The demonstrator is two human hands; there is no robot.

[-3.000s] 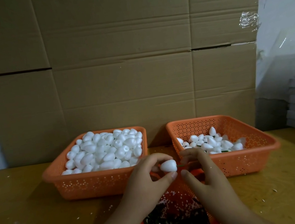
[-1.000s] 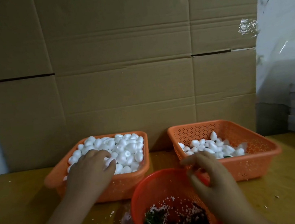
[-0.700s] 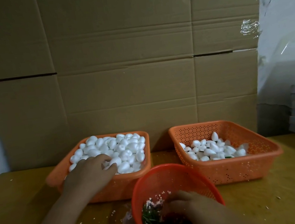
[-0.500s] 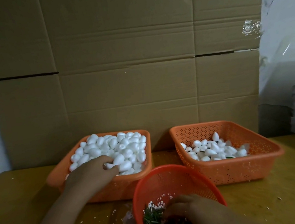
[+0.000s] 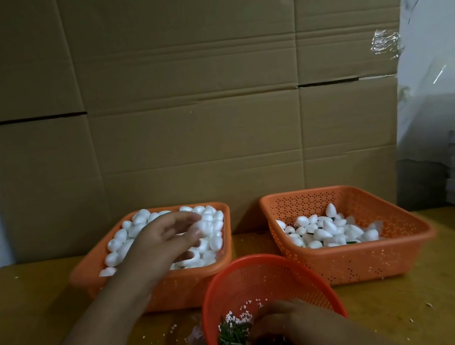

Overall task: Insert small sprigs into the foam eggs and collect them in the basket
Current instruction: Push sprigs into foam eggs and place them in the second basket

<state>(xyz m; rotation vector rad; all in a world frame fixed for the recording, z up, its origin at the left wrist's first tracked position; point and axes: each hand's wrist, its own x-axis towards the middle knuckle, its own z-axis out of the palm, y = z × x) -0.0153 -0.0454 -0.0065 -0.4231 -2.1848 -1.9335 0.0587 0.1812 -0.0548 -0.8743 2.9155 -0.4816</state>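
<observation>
Fingers (image 5: 189,224) of left hand (image 5: 160,240) curl around one foam egg (image 5: 203,226) above the full basket (image 5: 94,274). Right hand (image 5: 295,329) digs among sprigs (image 5: 233,344) in the round basket (image 5: 263,272); cannot tell its grip.

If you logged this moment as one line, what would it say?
left hand: picking foam egg from full basket | right hand: in sprig bowl | finished basket: part-filled

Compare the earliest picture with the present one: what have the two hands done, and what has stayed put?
The left hand let go of its egg and moved to the full left basket, fingers now among the foam eggs; whether its grip has closed is unclear. The right hand dropped into the round basket of sprigs. The right basket and the baskets' places are unchanged.
</observation>
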